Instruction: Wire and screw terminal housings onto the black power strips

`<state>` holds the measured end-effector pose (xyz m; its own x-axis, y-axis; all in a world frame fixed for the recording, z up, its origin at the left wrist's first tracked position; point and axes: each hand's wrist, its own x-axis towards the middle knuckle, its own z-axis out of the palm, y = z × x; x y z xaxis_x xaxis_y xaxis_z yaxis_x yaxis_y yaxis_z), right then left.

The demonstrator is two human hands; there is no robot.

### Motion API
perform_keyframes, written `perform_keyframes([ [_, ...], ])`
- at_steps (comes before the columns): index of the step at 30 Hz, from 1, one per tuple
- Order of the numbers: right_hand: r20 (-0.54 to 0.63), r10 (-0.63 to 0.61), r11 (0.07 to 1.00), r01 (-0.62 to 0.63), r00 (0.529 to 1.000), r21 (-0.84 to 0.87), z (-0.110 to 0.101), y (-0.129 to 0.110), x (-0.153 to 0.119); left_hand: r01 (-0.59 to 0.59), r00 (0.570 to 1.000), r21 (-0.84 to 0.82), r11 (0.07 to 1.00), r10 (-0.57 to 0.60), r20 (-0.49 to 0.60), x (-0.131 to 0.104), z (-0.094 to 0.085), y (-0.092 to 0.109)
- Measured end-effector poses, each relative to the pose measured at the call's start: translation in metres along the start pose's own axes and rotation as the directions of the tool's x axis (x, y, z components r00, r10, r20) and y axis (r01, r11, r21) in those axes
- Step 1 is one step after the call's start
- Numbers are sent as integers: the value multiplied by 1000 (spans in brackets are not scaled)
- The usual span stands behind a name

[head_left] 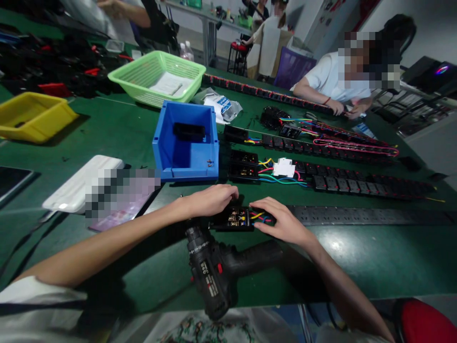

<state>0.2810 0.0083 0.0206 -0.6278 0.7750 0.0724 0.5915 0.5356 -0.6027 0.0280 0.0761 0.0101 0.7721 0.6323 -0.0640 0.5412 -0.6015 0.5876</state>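
A black terminal box with brass screw terminals lies open on the green table, and coloured wires run from its right end towards a long black power strip. My left hand is just above the box's far left side, its fingers curled together; anything between the fingertips is hidden. My right hand grips the box's right end, thumb on the near side and fingers on the far side, with the wires between them. A black cordless drill lies on its side nearest my body.
Beyond the box stands a blue bin with a black part and some screws. More wired strips lie to the right. Left are a white power bank, a yellow tray and a green basket. A co-worker sits across the table.
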Motion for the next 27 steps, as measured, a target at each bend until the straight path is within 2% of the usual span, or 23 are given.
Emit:
perform_keyframes([
  [5,-114,-35,999,39,993,36,4,12,-3,-11,1000,-32,999,10,-7,0,0,-6],
  [19,-140,-47,999,50,989,15,12,21,-1,-67,993,-108,992,56,-106,-1,-3,-13],
  [23,-151,-43,999,45,988,11,12,21,-1,-69,987,-281,957,25,-159,-1,-1,-13],
  [27,-154,-33,999,34,987,1,12,21,-1,-111,977,-573,812,-15,-211,1,0,-5],
])
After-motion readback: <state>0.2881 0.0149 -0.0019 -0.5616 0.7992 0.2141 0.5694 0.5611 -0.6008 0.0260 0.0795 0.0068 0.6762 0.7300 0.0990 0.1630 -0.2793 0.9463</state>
